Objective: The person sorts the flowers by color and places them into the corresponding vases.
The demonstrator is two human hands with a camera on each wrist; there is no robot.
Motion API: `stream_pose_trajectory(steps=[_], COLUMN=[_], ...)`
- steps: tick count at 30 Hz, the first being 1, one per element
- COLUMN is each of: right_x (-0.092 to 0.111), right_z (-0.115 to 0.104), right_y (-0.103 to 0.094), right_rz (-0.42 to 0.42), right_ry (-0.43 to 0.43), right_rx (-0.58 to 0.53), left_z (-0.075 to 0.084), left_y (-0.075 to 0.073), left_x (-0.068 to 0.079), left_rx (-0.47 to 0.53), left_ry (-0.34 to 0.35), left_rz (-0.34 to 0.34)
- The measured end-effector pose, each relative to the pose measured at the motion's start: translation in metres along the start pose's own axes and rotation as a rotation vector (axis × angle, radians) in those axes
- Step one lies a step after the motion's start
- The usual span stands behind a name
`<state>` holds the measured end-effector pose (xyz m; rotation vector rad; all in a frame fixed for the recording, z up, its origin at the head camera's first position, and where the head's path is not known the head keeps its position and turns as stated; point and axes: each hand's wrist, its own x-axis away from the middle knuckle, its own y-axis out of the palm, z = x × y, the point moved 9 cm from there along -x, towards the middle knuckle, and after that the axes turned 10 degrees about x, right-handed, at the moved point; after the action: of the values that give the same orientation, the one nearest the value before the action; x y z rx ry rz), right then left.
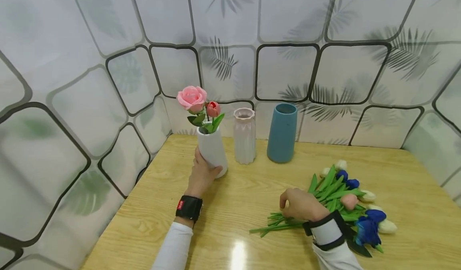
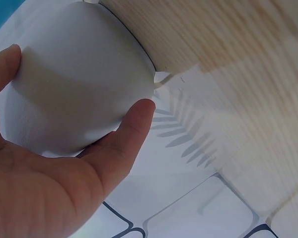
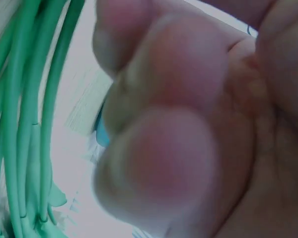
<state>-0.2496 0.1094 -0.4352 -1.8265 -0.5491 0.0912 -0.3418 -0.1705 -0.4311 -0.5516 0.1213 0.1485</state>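
Observation:
My left hand [image 1: 202, 174] grips a white vase [image 1: 212, 148] low down, with the fingers on one side and the thumb on the other. The vase leans a little to the left; a pink rose [image 1: 192, 98] and a red tulip [image 1: 213, 109] stand in it. In the left wrist view, the thumb and fingers lie around the vase's smooth wall [image 2: 84, 74]. Above the green stems [image 1: 275, 223] of a flower bundle is my right hand [image 1: 302, 204], its fingers loosely curled with nothing visible in them. The right wrist view has the stems [image 3: 27, 109] beside the blurred fingertips [image 3: 164, 158].
A pale pink ribbed vase [image 1: 245, 138] and a blue vase [image 1: 282, 133] stand at the back of the wooden table [image 1: 230, 210]. White tulips [image 1: 387, 226], blue flowers [image 1: 368, 230] and a pink tulip [image 1: 349, 201] lie on the right. Patterned curtains [image 1: 230, 29] hang behind.

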Motion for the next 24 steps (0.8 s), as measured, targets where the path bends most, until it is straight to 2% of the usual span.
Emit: stream_pose_trajectory(steps=[7,13,16,24], right_x=[0.000,-0.001,-0.001,0.002], right_z=[-0.005,-0.015,-0.016,-0.018], right_y=[0.008,0.007,0.004,-0.007], right_rz=[-0.027,-0.012,-0.003,0.100], right_ry=[0.003,-0.109,-0.132,-0.126], right_rx=[-0.072,-0.076,-0.066,-0.085], left_z=[0.000,0.000,-0.001,0.000], left_y=[0.000,0.000,0.000,0.000], left_x=[0.000,0.000,0.000,0.001], left_rx=[-0.009,-0.021,-0.020,-0.013], left_ry=[0.014,0.018,0.019,0.016], left_rz=[-0.013,-0.010,-0.009,-0.013])
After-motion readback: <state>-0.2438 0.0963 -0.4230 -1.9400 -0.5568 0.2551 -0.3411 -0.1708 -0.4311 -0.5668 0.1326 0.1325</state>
